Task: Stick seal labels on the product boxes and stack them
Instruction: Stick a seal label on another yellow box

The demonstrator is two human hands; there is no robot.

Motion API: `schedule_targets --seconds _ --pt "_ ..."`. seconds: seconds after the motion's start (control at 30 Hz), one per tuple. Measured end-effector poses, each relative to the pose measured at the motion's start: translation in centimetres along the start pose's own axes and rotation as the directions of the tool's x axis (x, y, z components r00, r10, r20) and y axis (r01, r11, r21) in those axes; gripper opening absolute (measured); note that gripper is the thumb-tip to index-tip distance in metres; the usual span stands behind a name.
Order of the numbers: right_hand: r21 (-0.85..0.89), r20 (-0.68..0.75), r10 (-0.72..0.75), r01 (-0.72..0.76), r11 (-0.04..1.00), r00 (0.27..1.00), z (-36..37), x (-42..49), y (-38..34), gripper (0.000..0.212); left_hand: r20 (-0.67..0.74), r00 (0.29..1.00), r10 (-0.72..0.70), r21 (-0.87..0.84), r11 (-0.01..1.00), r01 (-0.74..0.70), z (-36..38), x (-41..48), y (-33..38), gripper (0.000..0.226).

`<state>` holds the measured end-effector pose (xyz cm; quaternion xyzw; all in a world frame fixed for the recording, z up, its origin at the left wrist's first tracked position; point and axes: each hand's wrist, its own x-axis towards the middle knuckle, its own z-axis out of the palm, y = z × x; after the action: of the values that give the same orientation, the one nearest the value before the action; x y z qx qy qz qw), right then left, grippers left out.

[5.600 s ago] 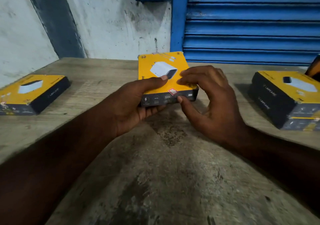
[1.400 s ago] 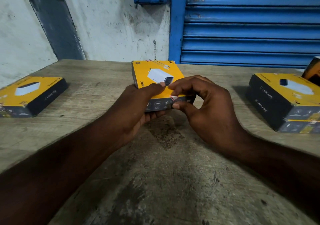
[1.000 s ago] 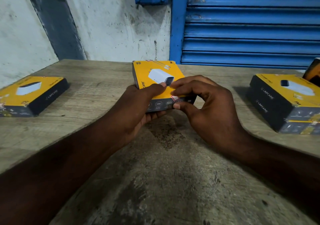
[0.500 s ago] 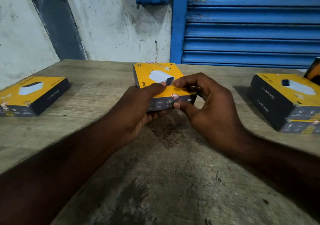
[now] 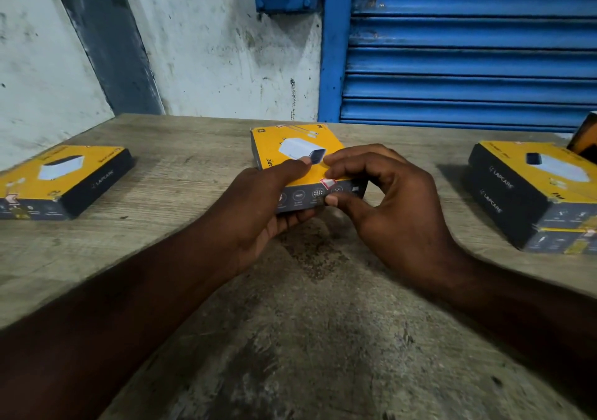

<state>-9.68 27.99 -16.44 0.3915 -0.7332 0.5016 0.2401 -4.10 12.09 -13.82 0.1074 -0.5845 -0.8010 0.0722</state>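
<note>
We hold the box [image 5: 298,148] at mid-table [image 5: 323,339]: our left hand [image 5: 258,203] grips its near-left corner, thumb on top and fingers beneath, while our right hand [image 5: 391,200] pinches the seal [image 5: 328,183] over the near top edge. It looks like light, stiff card, best held by its edges. LAPCARE reads on the left box [image 5: 64,177] and the right stack [image 5: 517,190].
</note>
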Motion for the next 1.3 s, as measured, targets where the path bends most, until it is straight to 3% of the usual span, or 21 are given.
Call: schedule_targets --seconds 0.53,1.0,1.17,1.3 --pt "0.062 -0.07 0.133 -0.129 0.99 0.989 0.4 0.2 0.6 0.014 -0.038 0.999 0.011 -0.157 0.987 -0.017 0.4 0.4 -1.0 0.029" --pt "0.044 -0.015 0.186 -0.185 0.982 0.982 0.3 0.4 1.1 0.015 -0.107 0.991 0.083 -0.056 0.994 -0.09 0.2 0.9 -1.7 0.051" --pt "0.014 -0.004 0.229 -0.229 0.973 0.973 0.3 0.4 1.0 0.016 -0.121 0.982 0.145 -0.03 0.988 -0.15 0.3 1.1 -1.8 0.078" --pt "0.003 -0.015 0.251 -0.251 0.968 0.968 0.2 0.4 0.6 0.018 -0.146 0.969 0.198 0.052 0.98 -0.193 0.3 1.0 -1.7 0.082"
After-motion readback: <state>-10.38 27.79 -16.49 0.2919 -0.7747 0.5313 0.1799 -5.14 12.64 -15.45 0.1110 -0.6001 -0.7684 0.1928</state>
